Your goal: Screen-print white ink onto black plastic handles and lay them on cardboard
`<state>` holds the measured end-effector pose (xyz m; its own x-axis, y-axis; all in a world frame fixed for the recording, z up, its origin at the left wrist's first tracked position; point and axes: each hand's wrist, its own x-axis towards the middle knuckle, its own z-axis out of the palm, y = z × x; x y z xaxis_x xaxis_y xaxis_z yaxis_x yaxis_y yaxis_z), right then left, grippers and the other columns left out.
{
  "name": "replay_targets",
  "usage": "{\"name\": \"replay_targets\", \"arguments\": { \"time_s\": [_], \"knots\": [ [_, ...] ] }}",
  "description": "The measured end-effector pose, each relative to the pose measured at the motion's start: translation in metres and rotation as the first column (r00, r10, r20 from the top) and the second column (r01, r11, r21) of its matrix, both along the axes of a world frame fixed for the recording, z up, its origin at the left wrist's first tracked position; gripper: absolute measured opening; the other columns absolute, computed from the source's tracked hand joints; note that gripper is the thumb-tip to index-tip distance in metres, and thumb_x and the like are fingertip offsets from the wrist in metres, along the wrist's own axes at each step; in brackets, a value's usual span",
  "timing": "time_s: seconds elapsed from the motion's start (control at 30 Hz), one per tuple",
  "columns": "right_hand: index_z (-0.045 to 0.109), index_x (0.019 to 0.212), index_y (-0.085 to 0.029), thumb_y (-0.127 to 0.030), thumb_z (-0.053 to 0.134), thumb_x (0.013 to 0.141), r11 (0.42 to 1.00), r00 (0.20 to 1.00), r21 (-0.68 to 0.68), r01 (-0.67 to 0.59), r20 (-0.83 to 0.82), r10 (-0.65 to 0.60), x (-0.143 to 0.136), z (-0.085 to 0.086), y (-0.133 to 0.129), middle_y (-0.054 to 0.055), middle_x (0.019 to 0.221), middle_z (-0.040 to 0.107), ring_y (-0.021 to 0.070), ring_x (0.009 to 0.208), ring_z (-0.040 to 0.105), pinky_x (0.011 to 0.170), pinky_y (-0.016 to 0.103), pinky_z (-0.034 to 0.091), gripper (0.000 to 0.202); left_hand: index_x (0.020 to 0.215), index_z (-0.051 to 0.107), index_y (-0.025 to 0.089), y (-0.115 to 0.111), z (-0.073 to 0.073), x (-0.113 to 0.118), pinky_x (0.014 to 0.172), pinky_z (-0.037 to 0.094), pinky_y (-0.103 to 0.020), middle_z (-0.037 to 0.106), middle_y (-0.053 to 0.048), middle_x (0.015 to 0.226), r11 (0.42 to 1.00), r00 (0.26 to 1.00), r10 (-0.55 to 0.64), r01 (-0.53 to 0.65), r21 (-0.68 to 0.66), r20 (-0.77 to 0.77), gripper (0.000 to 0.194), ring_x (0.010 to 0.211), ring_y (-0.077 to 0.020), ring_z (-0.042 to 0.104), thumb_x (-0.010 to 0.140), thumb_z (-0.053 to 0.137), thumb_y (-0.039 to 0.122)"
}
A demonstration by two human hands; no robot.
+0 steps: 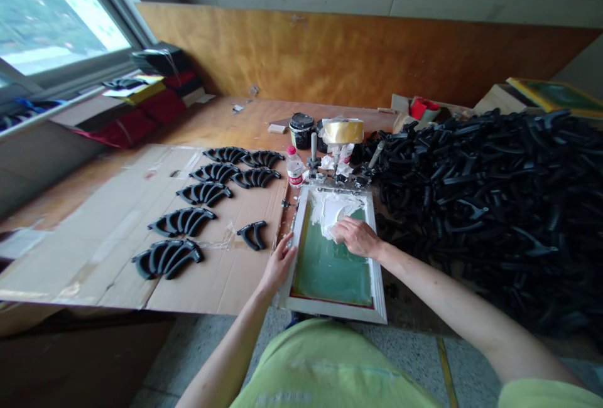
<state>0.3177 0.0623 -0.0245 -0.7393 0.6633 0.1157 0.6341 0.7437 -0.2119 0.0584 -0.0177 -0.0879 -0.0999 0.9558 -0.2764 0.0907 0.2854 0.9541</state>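
A screen-printing frame (379, 289) with green mesh lies in front of me, with thick white ink (325, 207) smeared over its far half. My right hand (358, 236) is closed around a pale scraper (335, 230) coated in the ink; my fingers cover much of it. At the frame's left side, my left hand (283, 256) grips the edge, fingers pointing away from me. A metal hinge clamp (336, 183) sits at the frame's far end. Left of the frame, a pair of black curved handles (253, 235) lies on the cardboard (226, 282).
Several rows of black curved handles (176, 223) lie on the cardboard further left. A large heap of black handles (471, 201) fills the right side. Behind the frame stand a plastic bottle (294, 169), a black tub (301, 132) and a roll of tape (343, 130).
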Motion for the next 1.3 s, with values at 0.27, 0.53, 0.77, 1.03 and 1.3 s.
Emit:
{"name": "replay_targets", "arguments": {
  "time_s": [0.27, 0.53, 0.77, 1.03, 1.3],
  "knots": [
    [0.066, 0.091, -0.017, -0.005, 0.047, 0.079, 0.986, 0.986, 0.041, 0.159, -0.061, -0.156, -0.003, 0.006, 0.011, 0.008, 0.091, 0.064, 0.0222, 0.093, 0.054, 0.079, 0.031, 0.043, 0.025, 0.137, 0.049, 0.017, -0.001, 0.013, 0.0, 0.056, 0.048, -0.024, 0.066, -0.002, 0.076, 0.999, 1.0, -0.012, 0.013, -0.033, 0.019, 0.075, 0.063, -0.0148, 0.061, 0.075, 0.062, 0.057],
    [0.066, 0.105, -0.022, -0.022, 0.057, 0.086, 0.988, 0.978, -0.034, 0.153, -0.135, -0.156, -0.003, 0.013, 0.018, 0.004, 0.097, 0.067, 0.0191, 0.092, 0.059, 0.08, 0.028, 0.044, 0.021, 0.141, 0.042, 0.016, -0.002, 0.032, 0.0, 0.053, 0.045, -0.022, 0.064, 0.001, 0.073, 0.995, 0.993, -0.031, 0.041, -0.09, 0.111, 0.083, 0.06, -0.0129, 0.058, 0.072, 0.065, 0.056],
    [0.054, 0.131, -0.03, -0.029, 0.061, 0.084, 0.841, 0.796, -0.06, 0.538, -0.294, -0.53, 0.038, 0.05, 0.095, 0.0, 0.094, 0.071, 0.0174, 0.08, 0.063, 0.075, 0.027, 0.046, 0.047, 0.114, 0.066, 0.017, 0.007, 0.124, -0.008, 0.051, 0.043, -0.022, 0.065, -0.001, 0.078, 0.999, 0.988, -0.039, 0.044, -0.028, 0.147, 0.056, 0.061, -0.0136, 0.057, 0.076, 0.061, 0.059],
    [0.067, 0.106, -0.021, -0.032, 0.062, 0.081, 0.747, 0.695, -0.24, 0.62, -0.273, -0.665, 0.085, -0.03, 0.036, 0.005, 0.09, 0.07, 0.022, 0.088, 0.062, 0.08, 0.033, 0.047, 0.028, 0.109, 0.06, 0.02, 0.067, 0.175, 0.025, 0.059, 0.049, -0.022, 0.068, -0.003, 0.088, 0.958, 0.916, 0.033, -0.143, 0.249, 0.4, 0.044, 0.077, -0.0159, 0.064, 0.079, 0.059, 0.052],
    [0.068, 0.095, -0.021, -0.027, 0.061, 0.087, 0.912, 0.881, -0.055, 0.407, -0.24, -0.408, -0.004, -0.027, -0.039, 0.006, 0.09, 0.062, 0.0202, 0.091, 0.056, 0.084, 0.034, 0.044, 0.012, 0.115, 0.057, 0.016, 0.009, 0.084, 0.059, 0.055, 0.049, -0.025, 0.071, -0.013, 0.095, 0.96, 0.906, -0.069, 0.175, -0.22, 0.418, 0.059, 0.078, -0.0197, 0.067, 0.078, 0.057, 0.063]
  ]
}}
